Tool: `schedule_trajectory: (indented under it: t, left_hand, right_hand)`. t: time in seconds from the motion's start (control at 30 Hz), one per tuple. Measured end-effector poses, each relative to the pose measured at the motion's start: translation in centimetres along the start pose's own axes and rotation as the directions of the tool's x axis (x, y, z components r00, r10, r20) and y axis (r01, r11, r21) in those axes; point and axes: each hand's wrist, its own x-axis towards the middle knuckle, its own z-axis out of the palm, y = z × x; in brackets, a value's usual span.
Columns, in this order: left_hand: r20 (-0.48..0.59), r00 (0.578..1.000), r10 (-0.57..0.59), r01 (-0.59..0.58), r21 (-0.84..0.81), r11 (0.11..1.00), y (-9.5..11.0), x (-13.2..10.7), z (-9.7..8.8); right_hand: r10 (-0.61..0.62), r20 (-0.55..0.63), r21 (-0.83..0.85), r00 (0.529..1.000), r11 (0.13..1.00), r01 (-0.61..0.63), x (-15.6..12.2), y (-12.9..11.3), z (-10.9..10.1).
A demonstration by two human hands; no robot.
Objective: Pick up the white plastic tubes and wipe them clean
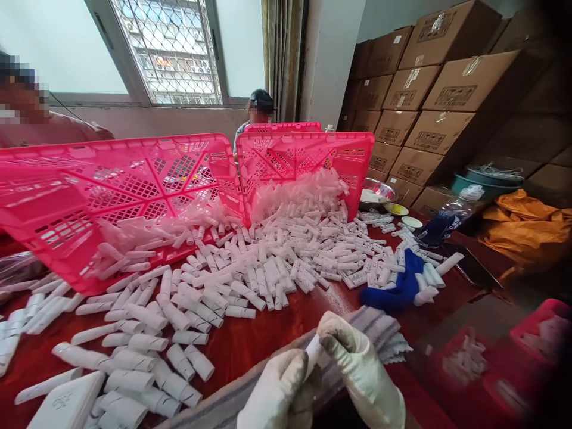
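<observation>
Both my hands wear whitish gloves and meet over a striped towel (250, 381) at the table's near edge. A small white tube (313, 353) sits between them. My left hand (279, 384) is closed round its lower part, and my right hand (357, 363) pinches its upper end. The fingers partly cover the tube, so its full length is hidden. Many similar white paper-like tubes (268, 277), some with dark line marks, lie heaped on the red table (232, 339) beyond my hands. A blue cloth (397, 289) lies just past my right hand.
Pink plastic baskets (179, 143) lie tipped on their sides, tubes spilling out. A white box-like object (67, 402) is near left. Right are a bottle (442, 220), a metal bowl (378, 192), orange cloth (527, 229) and stacked cartons (456, 86). Two people sit across the table.
</observation>
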Motion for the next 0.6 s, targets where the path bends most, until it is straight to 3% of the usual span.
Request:
schedule_trajectory:
  t: [0.07, 0.1, 0.17, 0.2, 0.27, 0.33, 0.4, 0.47, 0.53, 0.6]
  left_hand:
    - [0.072, 0.996, -0.057, 0.065, -0.106, 0.992, -0.6, 0.1, 0.1]
    - [0.056, 0.998, -0.037, 0.039, -0.042, 0.998, -1.0, 0.1, 0.1]
    - [0.024, 0.995, 0.095, -0.098, 0.284, 0.954, -1.3, 0.3, -0.2]
    - [0.029, 0.984, 0.176, -0.169, 0.47, 0.866, -1.3, 0.4, -0.7]
    - [0.009, 0.939, 0.343, -0.227, 0.768, 0.599, -0.7, 0.7, -2.5]
    - [-0.101, 0.854, 0.51, -0.102, 0.929, 0.355, 0.6, 1.2, -4.9]
    - [-0.191, 0.8, 0.569, 0.068, 0.971, 0.23, 2.1, 2.0, -7.3]
    - [-0.21, 0.801, 0.561, 0.11, 0.972, 0.206, 3.3, 2.8, -8.7]
    - [-0.206, 0.812, 0.547, 0.111, 0.973, 0.2, 3.9, 3.4, -9.0]
    - [-0.203, 0.814, 0.544, 0.122, 0.976, 0.182, 3.8, 3.5, -8.4]
  right_hand:
    - [-0.013, 0.02, 0.0, 1.0, 1.0, 0.013, -0.1, 0.3, 0.3]
    - [-0.005, 0.02, -0.006, 1.0, 1.0, 0.005, -0.3, 0.5, 0.2]
    - [0.041, -0.003, -0.074, 0.999, 0.996, -0.041, -0.8, 0.8, -0.9]
    - [0.079, -0.025, -0.136, 0.997, 0.987, -0.082, -1.2, 0.9, -2.0]
    - [0.159, -0.09, -0.311, 0.983, 0.933, -0.179, -2.3, 1.0, -5.0]
    - [0.207, -0.167, -0.504, 0.964, 0.822, -0.264, -3.0, 0.7, -8.1]
    - [0.178, -0.217, -0.67, 0.96, 0.688, -0.279, -2.8, 0.4, -9.8]
    - [0.068, -0.22, -0.785, 0.973, 0.58, -0.217, -0.9, 0.5, -9.4]
    - [-0.07, -0.184, -0.858, 0.98, 0.497, -0.126, 2.6, 0.9, -7.3]
    - [-0.126, -0.161, -0.905, 0.979, 0.414, -0.095, 6.5, 1.4, -4.6]
